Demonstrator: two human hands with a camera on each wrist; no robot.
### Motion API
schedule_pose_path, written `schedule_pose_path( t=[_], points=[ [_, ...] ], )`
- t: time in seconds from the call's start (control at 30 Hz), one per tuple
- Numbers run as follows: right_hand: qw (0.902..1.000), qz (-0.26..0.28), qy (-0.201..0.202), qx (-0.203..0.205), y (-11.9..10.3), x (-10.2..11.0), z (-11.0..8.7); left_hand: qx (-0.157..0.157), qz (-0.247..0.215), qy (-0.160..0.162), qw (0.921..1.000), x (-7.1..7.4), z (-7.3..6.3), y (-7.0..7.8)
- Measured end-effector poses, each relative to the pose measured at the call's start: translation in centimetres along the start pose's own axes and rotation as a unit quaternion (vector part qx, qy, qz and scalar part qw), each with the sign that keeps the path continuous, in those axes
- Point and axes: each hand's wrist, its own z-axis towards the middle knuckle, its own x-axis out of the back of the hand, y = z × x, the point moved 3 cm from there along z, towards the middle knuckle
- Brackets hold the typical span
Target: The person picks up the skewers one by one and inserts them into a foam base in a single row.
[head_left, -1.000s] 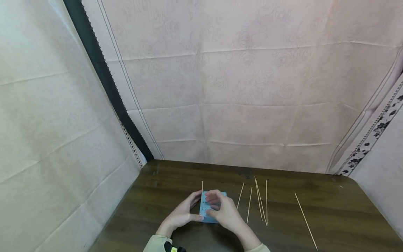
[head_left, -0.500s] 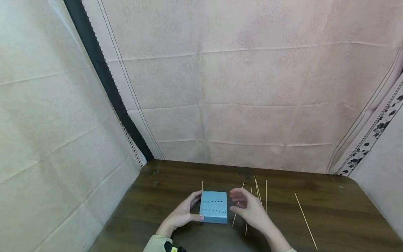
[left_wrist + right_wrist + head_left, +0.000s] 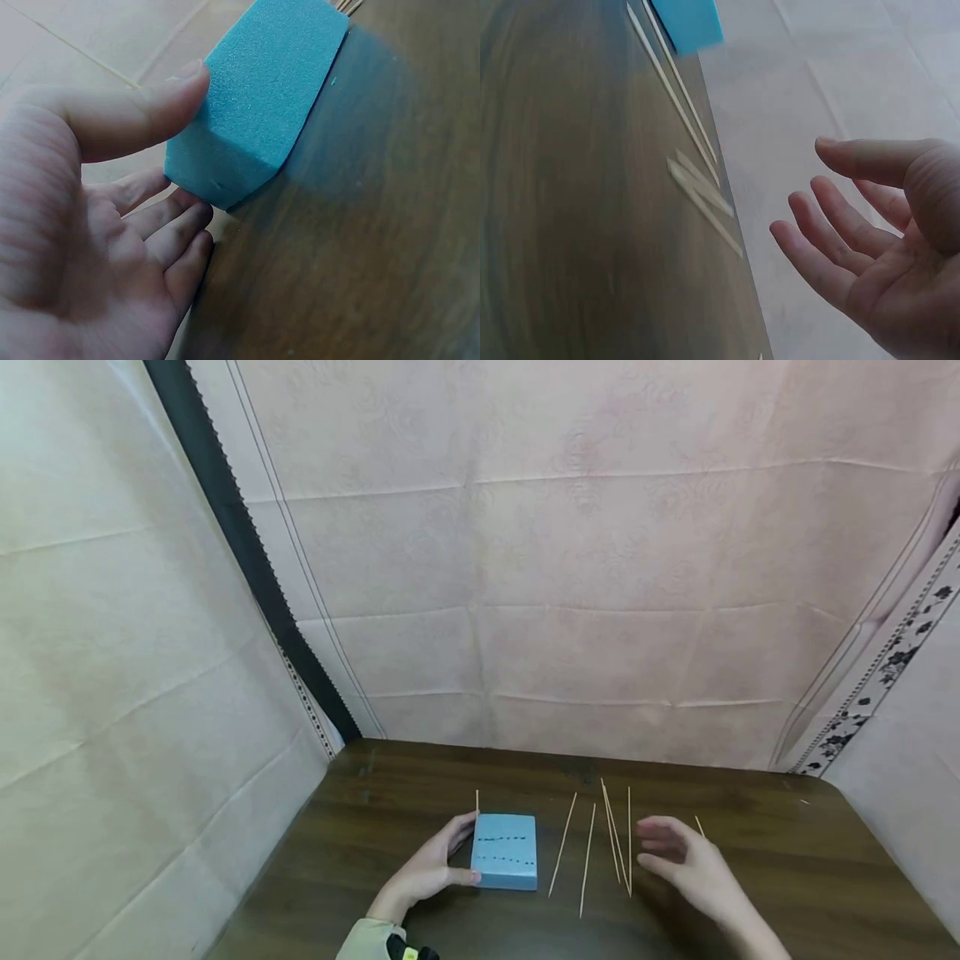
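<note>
A light blue foam block with two rows of dark marks on its top lies on the table. My left hand holds it at the left side, thumb on the near edge and fingers along the side; the left wrist view shows the thumb on the blue foam. One thin wooden stick shows past the block's far left corner. To the right of the block, my right hand is over the table with fingers spread and loosely bent, nothing in it. Several thin sticks lie between the block and this hand.
The brown wooden table ends at a pale hanging cloth at the back, with more cloth on both sides. Another stick lies behind the right hand, mostly hidden by it.
My right hand has moved away from above the block, rightward past the sticks to near the far right stick. The left hand has kept hold of the block.
</note>
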Motion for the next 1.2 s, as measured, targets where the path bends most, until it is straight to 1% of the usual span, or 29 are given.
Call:
schedule_pose_path(
  t=[0.17, 0.27, 0.33, 0.43, 0.5, 0.67, 0.83, 1.0, 1.2],
  points=[
    [0.9988, -0.015, 0.001, -0.046, 2.0, 2.9, -1.1, 0.006, -0.004, -0.002, 1.0000, -0.1, -0.1, 0.0],
    [0.9959, -0.033, -0.012, -0.084, 3.2, 4.5, -1.5, 0.006, -0.006, -0.002, 1.0000, 0.0, -0.2, 0.0],
    [0.9935, -0.046, -0.026, -0.101, 3.9, 5.4, -1.7, 0.004, -0.006, -0.003, 1.0000, 0.1, -0.2, 0.0],
    [0.9919, -0.050, -0.045, -0.108, 4.8, 6.5, -2.0, 0.001, -0.006, -0.003, 1.0000, 0.2, -0.2, 0.0],
    [0.9925, -0.045, -0.050, -0.102, 5.2, 7.0, -2.1, 0.001, -0.005, -0.003, 1.0000, 0.4, -0.3, 0.0],
    [0.9929, -0.038, -0.058, -0.096, 6.3, 7.9, -2.4, 0.004, -0.008, -0.002, 1.0000, 0.5, -0.3, -0.1],
    [0.9905, -0.051, -0.070, -0.107, 7.2, 8.4, -2.8, 0.006, -0.009, -0.001, 0.9999, 0.4, -0.4, 0.0],
    [0.9885, -0.054, -0.084, -0.114, 7.5, 8.5, -2.9, 0.004, -0.007, -0.002, 1.0000, 0.3, -0.3, 0.1],
    [0.9864, -0.062, -0.084, -0.127, 7.9, 8.4, -2.8, 0.003, -0.005, -0.003, 1.0000, 0.1, 0.0, 0.3]
  ],
)
